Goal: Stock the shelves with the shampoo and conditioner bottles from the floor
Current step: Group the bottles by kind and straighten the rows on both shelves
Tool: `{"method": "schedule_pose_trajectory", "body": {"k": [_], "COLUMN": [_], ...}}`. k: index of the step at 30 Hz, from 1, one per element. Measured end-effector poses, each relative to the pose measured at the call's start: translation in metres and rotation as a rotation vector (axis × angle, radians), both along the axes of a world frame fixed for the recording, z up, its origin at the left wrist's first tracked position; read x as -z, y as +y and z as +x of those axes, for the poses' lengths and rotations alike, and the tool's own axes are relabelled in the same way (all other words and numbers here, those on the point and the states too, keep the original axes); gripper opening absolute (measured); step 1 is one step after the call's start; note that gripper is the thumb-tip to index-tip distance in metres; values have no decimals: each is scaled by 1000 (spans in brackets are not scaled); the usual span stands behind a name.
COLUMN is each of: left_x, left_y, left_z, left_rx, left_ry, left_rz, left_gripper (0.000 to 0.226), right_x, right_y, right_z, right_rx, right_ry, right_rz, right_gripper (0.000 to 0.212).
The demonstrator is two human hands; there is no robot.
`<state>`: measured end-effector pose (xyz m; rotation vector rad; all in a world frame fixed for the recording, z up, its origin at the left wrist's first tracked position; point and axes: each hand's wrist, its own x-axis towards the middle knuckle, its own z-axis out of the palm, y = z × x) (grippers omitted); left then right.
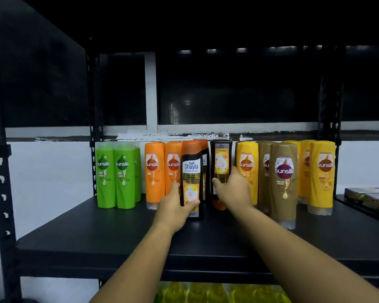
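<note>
The shelf is matt black against a white wall. From its left corner along the back edge stand lime-green bottles, orange bottles, then yellow bottles and tan-brown bottles with maroon logos near the right edge. Mid-shelf, the Shayla bottle is black with an orange cap and a white-and-yellow label; the inverted bottle beside it is black too, with a yellow label and orange cap.

Black shelf carrying, left to right: green Sunsilk bottles; orange Sunsilk bottles; a Safi Shayla bottle before a similar bottle; a black bottle, apparently cap-down; yellow Sunsilk bottles and brown Sunsilk bottles, intermixed.
</note>
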<state>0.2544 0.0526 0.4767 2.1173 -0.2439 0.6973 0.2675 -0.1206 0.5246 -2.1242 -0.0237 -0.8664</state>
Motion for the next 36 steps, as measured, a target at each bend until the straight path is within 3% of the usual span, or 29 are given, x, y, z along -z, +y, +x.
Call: {"method": "schedule_pose_trajectory", "body": {"k": [14,20,28,33,36], "left_x": [6,5,4,2,0], "left_y": [1,3,3,1,0], "left_z": [13,9,5,-2,-6], "left_rx": [18,43,109,171,180], "left_ry": [-29,-10,83,160,184], "left_rz": [-10,9,-16,-29,-20], "left_gripper": [48,50,59,77,80], "right_x": [23,16,8,12,26], "right_y": [6,-7,-53,-71,-74], "right_z": [9,-4,-43,-69,-75], "right_rx": [93,-47,-158,-278,-351], "right_ry": [-14,38,129,142,239], "right_rz": [-16,17,-126,-70,-56], "right_gripper": [64,46,52,50,61]}}
